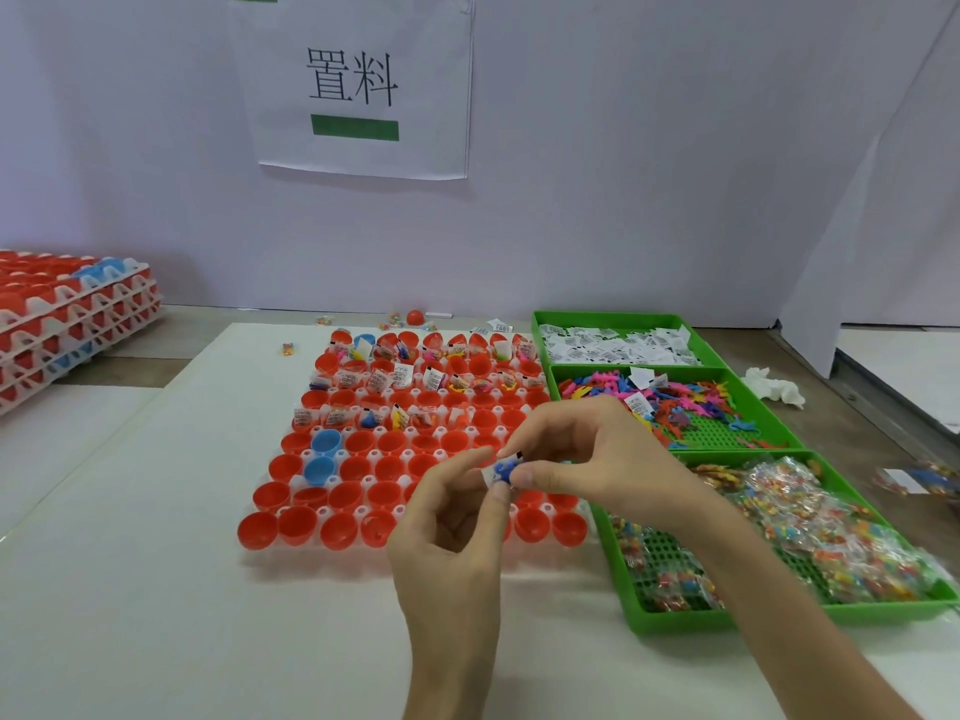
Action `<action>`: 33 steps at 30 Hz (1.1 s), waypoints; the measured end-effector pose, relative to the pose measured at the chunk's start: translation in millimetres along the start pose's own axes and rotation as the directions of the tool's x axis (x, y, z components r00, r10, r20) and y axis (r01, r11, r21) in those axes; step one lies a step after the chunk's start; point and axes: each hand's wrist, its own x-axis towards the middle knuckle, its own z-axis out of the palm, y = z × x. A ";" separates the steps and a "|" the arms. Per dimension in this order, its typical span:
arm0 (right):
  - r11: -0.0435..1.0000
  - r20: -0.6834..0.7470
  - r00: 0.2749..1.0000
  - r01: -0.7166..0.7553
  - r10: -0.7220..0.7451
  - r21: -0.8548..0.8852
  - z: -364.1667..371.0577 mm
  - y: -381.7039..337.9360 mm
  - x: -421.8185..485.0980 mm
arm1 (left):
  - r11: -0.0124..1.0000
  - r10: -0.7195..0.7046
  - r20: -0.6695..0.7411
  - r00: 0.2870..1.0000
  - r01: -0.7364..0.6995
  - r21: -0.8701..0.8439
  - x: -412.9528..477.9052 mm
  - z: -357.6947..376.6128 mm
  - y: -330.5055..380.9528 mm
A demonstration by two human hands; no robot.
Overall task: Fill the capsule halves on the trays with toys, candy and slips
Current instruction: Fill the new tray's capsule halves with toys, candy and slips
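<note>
In the head view, a white moulded tray [311, 557] lies on the pale, smooth table [156, 563]. Its round sockets carry glossy red plastic capsule halves [258, 530], open side up, with two blue halves [326, 441] among them towards the left. In the far rows the cups hold folded white printed slips, small bright toys and clear wrapped candy. Touching the tray's right side stands a line of three green plastic bins [727, 623] with perforated grid floors. The far one is heaped with paper slips [613, 348], the middle one holds thin rubbery toys [675, 402] in pink, orange and blue, and the near one has crinkled clear candy packets [831, 532]. At the far left is a stack of similar trays [72, 324] loaded with red halves. A paper sign [358, 85] with black characters and a green bar hangs on the white wall behind. A loose red capsule [414, 318] and a few stray packets lie beyond the tray, and a crumpled tissue [774, 389] lies right of the bins. Both hands hover over the tray's near right part and hide several cups there. The left hand [447, 517] and right hand [582, 454] meet fingertip to fingertip, each pinching a small blue toy with a white slip [504, 467] between thumb and forefinger, the other fingers loosely curled.
</note>
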 end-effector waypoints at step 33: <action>0.959 -0.458 0.889 -0.106 -0.027 -0.263 -16.4 10.8 7.8 | 0.997 0.022 0.189 0.982 -0.035 0.067 -9.7 4.8 0.7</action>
